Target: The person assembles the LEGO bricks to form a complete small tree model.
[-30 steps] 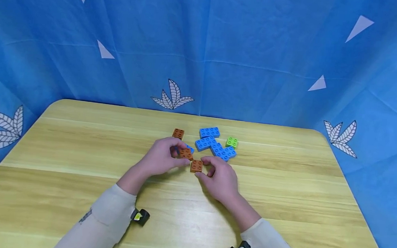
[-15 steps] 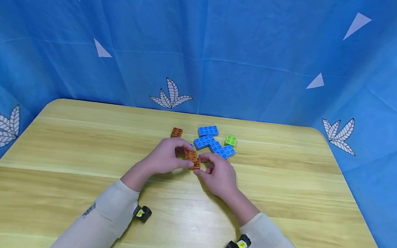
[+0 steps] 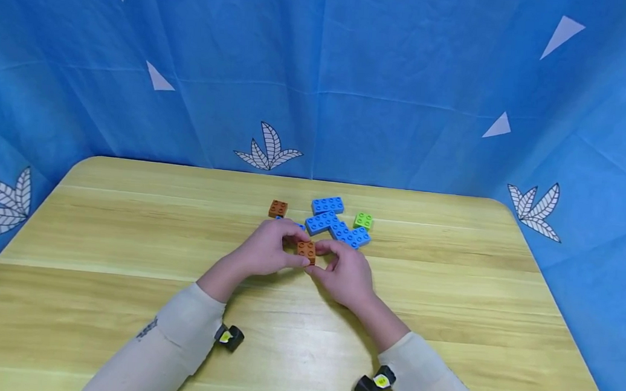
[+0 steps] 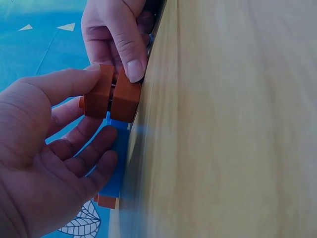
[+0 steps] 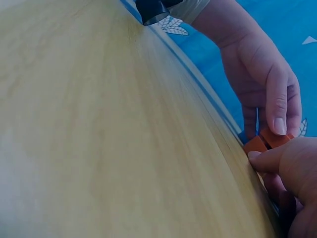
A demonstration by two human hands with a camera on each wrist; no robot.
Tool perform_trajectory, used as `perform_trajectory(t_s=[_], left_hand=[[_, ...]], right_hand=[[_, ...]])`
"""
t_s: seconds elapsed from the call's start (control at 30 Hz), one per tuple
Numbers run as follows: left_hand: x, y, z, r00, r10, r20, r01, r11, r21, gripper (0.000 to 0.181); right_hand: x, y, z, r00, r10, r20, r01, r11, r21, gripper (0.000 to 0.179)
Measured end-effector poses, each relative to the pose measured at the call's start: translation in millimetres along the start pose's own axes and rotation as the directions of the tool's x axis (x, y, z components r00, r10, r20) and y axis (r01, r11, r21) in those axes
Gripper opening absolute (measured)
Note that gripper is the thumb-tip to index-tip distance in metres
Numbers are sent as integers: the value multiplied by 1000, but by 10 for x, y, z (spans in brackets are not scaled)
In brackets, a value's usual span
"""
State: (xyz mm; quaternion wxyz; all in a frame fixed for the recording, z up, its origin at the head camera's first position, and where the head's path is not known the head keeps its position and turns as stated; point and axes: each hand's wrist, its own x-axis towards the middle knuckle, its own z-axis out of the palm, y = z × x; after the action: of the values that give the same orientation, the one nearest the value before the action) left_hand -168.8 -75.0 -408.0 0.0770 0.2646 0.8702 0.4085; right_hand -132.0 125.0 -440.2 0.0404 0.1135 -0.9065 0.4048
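My left hand (image 3: pixel 265 250) pinches an orange-brown two-by-two toy building brick (image 3: pixel 306 249) between thumb and fingertips. Directly under it is a second orange-brown brick (image 4: pixel 126 96), gripped by my right hand (image 3: pixel 344 275) with thumb and finger on its sides. From the left wrist view, a narrow gap shows between the two bricks, the upper one almost lined up over the lower. The lower brick sits right at the tabletop. In the head view the upper brick mostly covers it.
Beyond my hands lie several blue bricks (image 3: pixel 327 205), close together, with a lime-green brick (image 3: pixel 362 221) at their right. A darker brown brick (image 3: pixel 277 209) sits at the back left, near a blue brick (image 3: pixel 280 218) partly hidden by my left hand. A blue curtain (image 3: pixel 408 75) hangs behind the table.
My left hand has moved right, bringing its brick from beside the other orange-brown brick to directly over it. My right hand keeps its hold, nearly in place.
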Motion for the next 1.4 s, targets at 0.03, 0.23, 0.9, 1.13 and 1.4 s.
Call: perform_trajectory(t_s=[0.03, 0.23, 0.9, 1.13, 1.4], left_hand=[[2, 1, 2, 1000, 2, -1, -2, 1000, 1, 30], [2, 13, 7, 1000, 0, -3, 0, 1000, 4, 26], [-10, 65, 17, 1000, 0, -9, 1, 993, 118, 32], [-28, 48, 34, 999, -2, -35, 5, 996, 89, 32], [-5, 5, 80, 998, 1, -57, 3, 998, 60, 34]], right_hand=[[2, -2, 0, 1000, 4, 2, -4, 1000, 4, 38], [10, -6, 5, 999, 35, 5, -35, 999, 22, 37], [3, -22, 24, 998, 65, 12, -66, 997, 29, 37], [6, -34, 25, 997, 68, 19, -69, 997, 31, 37], [9, -3, 11, 998, 57, 20, -57, 998, 32, 37]])
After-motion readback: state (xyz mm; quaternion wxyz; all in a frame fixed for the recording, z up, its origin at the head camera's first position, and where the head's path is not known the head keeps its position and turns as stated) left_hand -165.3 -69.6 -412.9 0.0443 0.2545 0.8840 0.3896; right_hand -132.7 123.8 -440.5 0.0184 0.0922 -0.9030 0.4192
